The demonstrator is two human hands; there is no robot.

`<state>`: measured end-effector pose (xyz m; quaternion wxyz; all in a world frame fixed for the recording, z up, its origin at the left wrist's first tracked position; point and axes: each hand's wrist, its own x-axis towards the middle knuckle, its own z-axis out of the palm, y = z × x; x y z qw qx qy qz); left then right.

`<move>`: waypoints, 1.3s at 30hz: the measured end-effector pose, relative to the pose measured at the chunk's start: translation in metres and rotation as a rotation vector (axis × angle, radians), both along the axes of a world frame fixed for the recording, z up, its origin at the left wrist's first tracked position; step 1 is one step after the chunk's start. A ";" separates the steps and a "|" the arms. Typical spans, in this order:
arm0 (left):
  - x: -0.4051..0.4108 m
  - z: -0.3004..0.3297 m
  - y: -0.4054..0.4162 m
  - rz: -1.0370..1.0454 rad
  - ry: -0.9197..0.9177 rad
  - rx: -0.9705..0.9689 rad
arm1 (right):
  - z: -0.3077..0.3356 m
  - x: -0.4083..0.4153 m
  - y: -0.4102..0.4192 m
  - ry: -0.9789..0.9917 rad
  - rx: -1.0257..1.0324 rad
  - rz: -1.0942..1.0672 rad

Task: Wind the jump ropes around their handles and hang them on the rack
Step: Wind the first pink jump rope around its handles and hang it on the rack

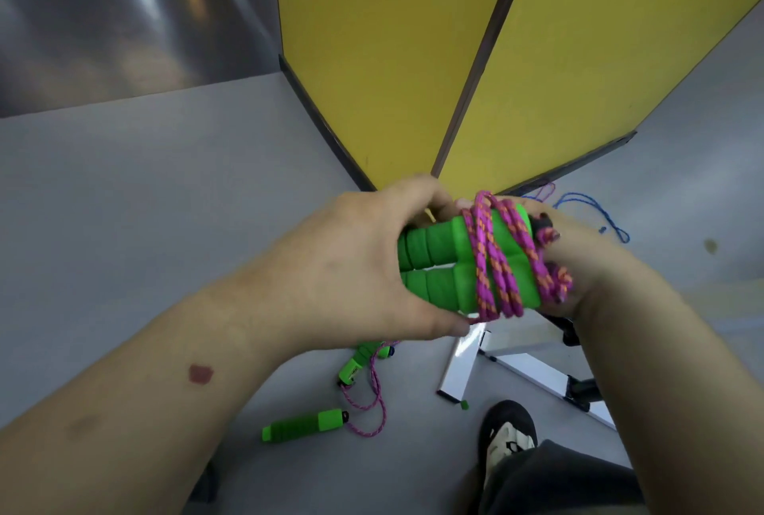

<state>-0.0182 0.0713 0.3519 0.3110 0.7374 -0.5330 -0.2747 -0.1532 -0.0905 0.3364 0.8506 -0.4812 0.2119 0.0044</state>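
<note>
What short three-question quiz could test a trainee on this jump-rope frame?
1. True or false: the pink rope is wound around two green handles held side by side.
2. Which hand grips the handles' bare foam ends? A left hand B right hand
3. Fill in: a second jump rope lies on the ____.

Key: 1 true; 2 A; 3 floor.

Grey floor (124, 192) meets yellow folding panels (372, 59) edged with dark trim.
</note>
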 end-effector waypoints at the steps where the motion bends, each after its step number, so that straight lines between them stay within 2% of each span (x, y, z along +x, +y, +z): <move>1: 0.000 0.002 0.000 0.038 0.024 -0.015 | -0.003 0.001 0.004 -0.032 0.040 0.063; 2: 0.001 0.002 0.000 0.076 0.029 -0.033 | -0.010 0.001 0.004 0.035 -0.039 0.058; 4: 0.002 0.001 -0.001 0.151 0.015 -0.081 | -0.018 0.003 0.005 0.267 -0.422 -0.031; 7: 0.007 -0.005 -0.003 0.266 -0.062 -0.101 | -0.016 0.009 0.016 0.407 -0.640 -0.045; 9: 0.010 -0.009 -0.005 0.314 -0.166 -0.076 | -0.005 0.012 0.024 0.486 -0.810 0.046; 11: 0.013 -0.012 -0.006 0.327 -0.286 -0.036 | 0.005 0.010 0.028 0.558 -1.071 0.221; 13: 0.016 -0.014 -0.007 0.336 -0.380 0.015 | 0.014 0.008 0.030 0.570 -1.291 0.354; 17: 0.019 -0.017 -0.007 0.329 -0.471 0.100 | 0.030 0.003 0.029 0.447 -1.404 0.380; 21: 0.016 -0.021 -0.009 0.255 -0.496 0.159 | 0.040 -0.001 0.027 0.333 -1.427 0.358; 28: 0.009 -0.015 -0.009 0.031 -0.517 0.180 | 0.031 -0.001 0.018 0.156 -1.209 0.170; 31: 0.005 -0.014 -0.009 -0.061 -0.526 0.185 | 0.023 0.000 0.013 0.113 -1.178 0.056; 35: 0.004 -0.013 -0.007 -0.086 -0.457 0.158 | 0.012 0.001 0.008 0.100 -1.109 -0.054; 39: 0.004 -0.011 -0.006 -0.059 -0.338 0.114 | 0.001 0.001 0.001 0.126 -0.767 -0.043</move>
